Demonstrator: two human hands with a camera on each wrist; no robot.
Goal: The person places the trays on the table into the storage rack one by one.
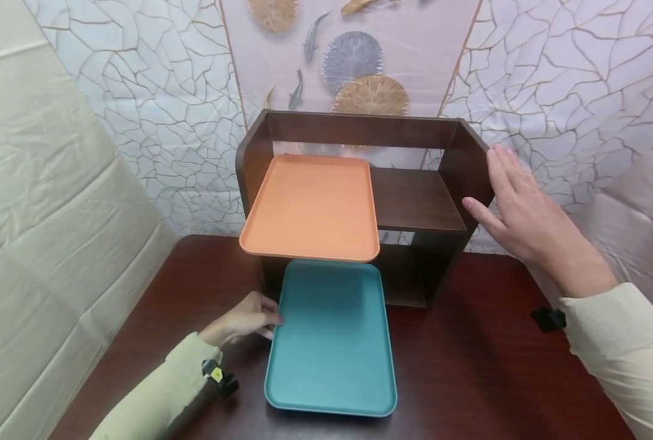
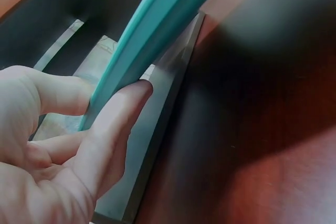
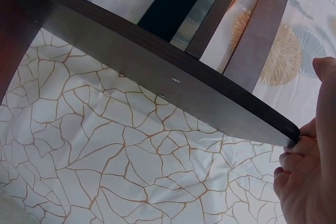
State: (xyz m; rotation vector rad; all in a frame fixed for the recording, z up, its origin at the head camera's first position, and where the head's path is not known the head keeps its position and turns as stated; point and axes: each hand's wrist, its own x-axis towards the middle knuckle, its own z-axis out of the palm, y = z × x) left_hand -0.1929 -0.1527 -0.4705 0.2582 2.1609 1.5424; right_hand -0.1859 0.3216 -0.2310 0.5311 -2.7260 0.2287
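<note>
My left hand (image 1: 246,319) pinches the left edge of a teal tray (image 1: 332,351), thumb on top and fingers beneath. In the left wrist view the left hand (image 2: 58,145) grips the rim of the teal tray (image 2: 136,45), which is raised off the tabletop. The tray's far end lies at the front of a dark brown two-tier shelf (image 1: 420,197), below an orange tray (image 1: 312,208). That orange tray sits on the upper tier's left side, jutting out in front. With fingers straight, my right hand (image 1: 532,214) touches the shelf's right side panel (image 3: 157,72).
A glossy reddish-brown table (image 1: 491,354) carries the shelf. Behind it hangs a patterned cloth (image 1: 145,79) with gold crack lines, and a pale cloth (image 1: 35,183) hangs at the left. Dark devices (image 1: 548,319) are strapped at both wrists.
</note>
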